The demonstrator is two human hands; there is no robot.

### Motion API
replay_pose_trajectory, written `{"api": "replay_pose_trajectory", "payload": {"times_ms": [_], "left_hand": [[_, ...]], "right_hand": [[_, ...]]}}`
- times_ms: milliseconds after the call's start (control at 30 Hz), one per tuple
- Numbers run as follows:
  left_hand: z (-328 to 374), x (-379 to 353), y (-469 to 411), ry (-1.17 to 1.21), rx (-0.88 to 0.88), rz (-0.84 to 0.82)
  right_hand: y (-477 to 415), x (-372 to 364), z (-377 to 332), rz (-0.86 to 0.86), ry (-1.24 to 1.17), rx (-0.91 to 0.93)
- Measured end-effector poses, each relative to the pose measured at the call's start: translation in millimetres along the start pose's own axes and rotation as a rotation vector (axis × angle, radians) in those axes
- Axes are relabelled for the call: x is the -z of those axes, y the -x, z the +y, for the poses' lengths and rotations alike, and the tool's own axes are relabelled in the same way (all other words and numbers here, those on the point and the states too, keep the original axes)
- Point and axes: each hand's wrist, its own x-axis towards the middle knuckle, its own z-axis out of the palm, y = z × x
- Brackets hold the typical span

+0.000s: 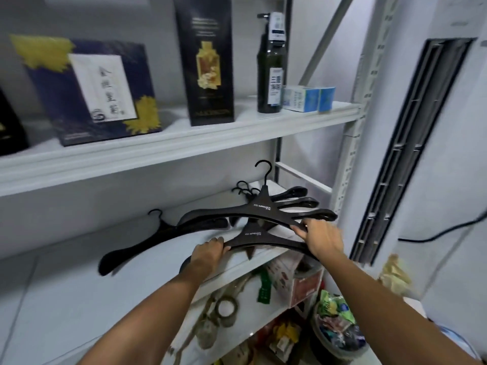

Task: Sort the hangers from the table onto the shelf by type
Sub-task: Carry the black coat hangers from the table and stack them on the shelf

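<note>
White shelf (66, 272) holds hangers (261, 206); left hand (208, 255), right hand (322, 237) grip two.

The left hand (208, 255) wraps the near hanger (253, 237) toward its eight o'clock end, and most of that arm is hidden behind hand and wrist. At three o'clock from it, the right hand (320, 239), fingers curled on the upper hanger (263, 206), covers the stretch where both hangers' arms run under the palm. Toward twelve, the stacked hangers (290, 196) show only hooks and tips. The fine line under each hanger's white lettering is too small to read. A dark box (10, 127) at nine o'clock is cut by the edge, the tall black box (204, 61) loses its top, and the clutter (290, 285) at five o'clock is a blur.
</note>
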Motion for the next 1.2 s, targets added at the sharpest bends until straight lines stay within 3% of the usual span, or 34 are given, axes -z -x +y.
{"api": "replay_pose_trajectory", "payload": {"times_ms": [333,533,1200], "left_hand": [[-81,2,34,0.015,0.237,0.020],[-125,-3,46,0.015,0.337,0.012],[-189,-35,34,0.038,0.417,-0.057]], "right_hand": [[-27,-14,-79,-0.048,-0.020,0.142],[-28,-34,-119,0.008,-0.085,0.233],[-46,-75,-192,-0.034,-0.061,0.296]]}}
